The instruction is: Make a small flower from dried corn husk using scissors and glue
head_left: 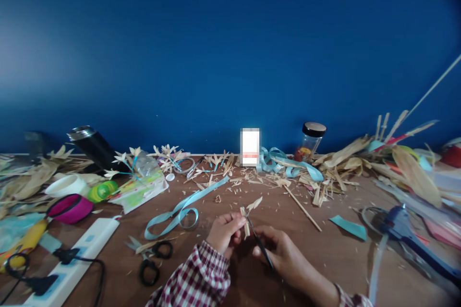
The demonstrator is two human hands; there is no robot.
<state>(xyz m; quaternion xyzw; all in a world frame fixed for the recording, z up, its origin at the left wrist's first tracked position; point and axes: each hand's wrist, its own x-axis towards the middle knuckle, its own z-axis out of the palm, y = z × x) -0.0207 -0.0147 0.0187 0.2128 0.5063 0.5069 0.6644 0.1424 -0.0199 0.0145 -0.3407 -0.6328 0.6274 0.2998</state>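
Blue ribbon (pixel 200 194), black scissors (pixel 144 253), glue gun (pixel 400 224), jar (pixel 309 146).

I wear a long-sleeved shirt in a check of dark red, maroon and white. The left sleeve (pixel 194 283) shows the most. Its cloth is soft and rumpled, the pale squares are crossed by darker bands, and it ends in a cuff of the same check just behind my left hand (pixel 225 232). Of the right sleeve (pixel 351 300) I see only a narrow edge at the bottom of the view, in the same pattern but blurred. My right hand (pixel 284 254) is bare from the wrist down, like the left.
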